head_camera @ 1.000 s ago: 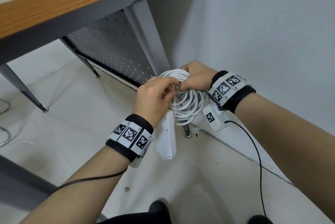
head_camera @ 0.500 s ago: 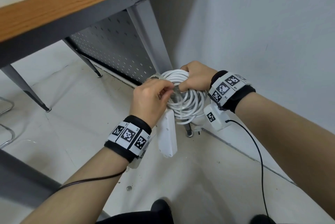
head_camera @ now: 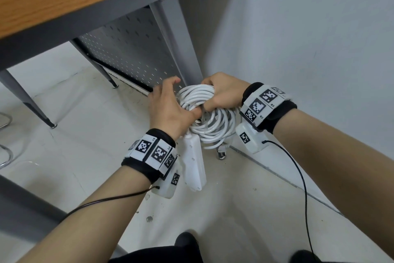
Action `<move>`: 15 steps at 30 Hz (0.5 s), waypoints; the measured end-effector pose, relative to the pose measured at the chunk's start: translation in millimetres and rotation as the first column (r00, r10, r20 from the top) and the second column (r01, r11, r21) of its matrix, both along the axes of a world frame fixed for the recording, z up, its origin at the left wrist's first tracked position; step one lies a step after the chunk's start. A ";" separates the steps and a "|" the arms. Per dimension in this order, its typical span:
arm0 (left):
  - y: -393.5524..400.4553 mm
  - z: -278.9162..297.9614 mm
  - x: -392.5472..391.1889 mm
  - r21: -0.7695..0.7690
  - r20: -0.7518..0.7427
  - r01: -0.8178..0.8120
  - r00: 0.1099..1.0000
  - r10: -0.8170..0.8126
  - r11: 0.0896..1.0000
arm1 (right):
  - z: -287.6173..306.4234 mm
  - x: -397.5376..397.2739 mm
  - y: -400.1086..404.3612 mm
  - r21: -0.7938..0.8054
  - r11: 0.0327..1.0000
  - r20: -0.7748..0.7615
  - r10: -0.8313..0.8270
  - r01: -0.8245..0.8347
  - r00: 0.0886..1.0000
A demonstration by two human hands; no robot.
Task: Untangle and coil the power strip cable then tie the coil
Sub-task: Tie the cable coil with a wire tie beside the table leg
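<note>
The left hand (head_camera: 168, 111) is spread, its fingers clear of the loops and only the thumb touching the white cable coil (head_camera: 215, 128), probably to reach round for the tie. The power strip body (head_camera: 194, 162) dangles beneath the coil, above the floor (head_camera: 223, 209). The right hand (head_camera: 223, 94) curls round the coil's top, likely to keep the loops bunched

The right hand (head_camera: 223, 95) grips the coiled white round cable (head_camera: 210, 123) at its top. The left hand (head_camera: 168, 110) touches it with the thumb, fingers lifted. The white plastic power strip (head_camera: 194, 163) hangs below.
</note>
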State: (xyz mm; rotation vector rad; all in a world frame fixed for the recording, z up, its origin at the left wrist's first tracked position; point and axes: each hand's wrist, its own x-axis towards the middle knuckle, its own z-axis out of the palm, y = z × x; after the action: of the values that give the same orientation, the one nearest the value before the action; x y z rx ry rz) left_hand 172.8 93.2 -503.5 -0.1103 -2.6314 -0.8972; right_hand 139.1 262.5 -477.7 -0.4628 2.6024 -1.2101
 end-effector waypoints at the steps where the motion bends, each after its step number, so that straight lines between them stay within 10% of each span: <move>1: -1.1 0.3 -0.7 0.000 0.022 0.034 0.999 -0.034 0.999 | -0.1 0.0 -0.6 0.006 1.000 -0.005 0.010 -0.010 1.000; 11: 1.5 1.2 -1.7 -0.008 0.025 0.060 0.998 -0.059 0.998 | -3.8 -4.3 3.6 -0.013 0.991 -0.004 0.135 -0.135 0.991; 15: 0.9 2.0 2.4 -0.038 -0.002 0.094 0.996 -0.094 0.995 | -9.0 -7.4 12.3 -0.314 0.944 0.139 0.147 -0.098 0.979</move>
State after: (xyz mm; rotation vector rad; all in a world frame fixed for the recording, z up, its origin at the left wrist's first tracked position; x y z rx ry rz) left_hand 175.2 94.1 -501.5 -0.2478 -2.6598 -0.8762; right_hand 131.7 274.8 -486.7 -0.5505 2.2245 -1.5451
